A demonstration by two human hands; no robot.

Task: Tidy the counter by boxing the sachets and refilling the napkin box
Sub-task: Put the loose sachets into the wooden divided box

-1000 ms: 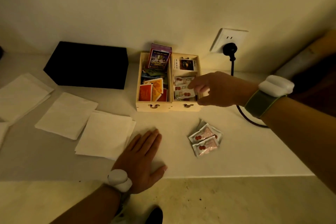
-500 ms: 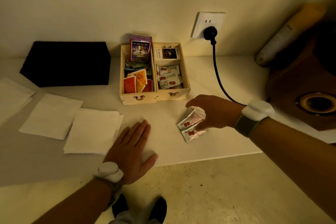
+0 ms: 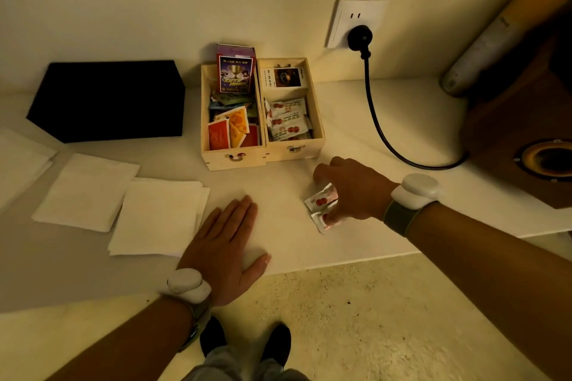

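Two white sachets with red dots [image 3: 320, 200] lie on the white counter in front of the wooden box [image 3: 294, 150]. My right hand [image 3: 351, 189] is over them, its fingers curled onto the sachets. The box's right compartment holds several more white sachets [image 3: 286, 120]; its left compartment holds orange and red packets [image 3: 230, 130] and a purple card box. My left hand [image 3: 227, 246] rests flat and open near the counter's front edge. White napkins [image 3: 158, 216] lie spread to the left. The black napkin box [image 3: 108, 100] stands at the back left.
A black cable [image 3: 376, 120] runs from the wall socket [image 3: 356, 23] across the counter to the right. A brown wooden speaker [image 3: 532, 139] stands at the far right with a grey roll leaning behind it. The counter's front edge runs just under my left hand.
My right hand left the wooden box, came down to the two loose sachets and closed its fingers on them. The left hand stayed flat.
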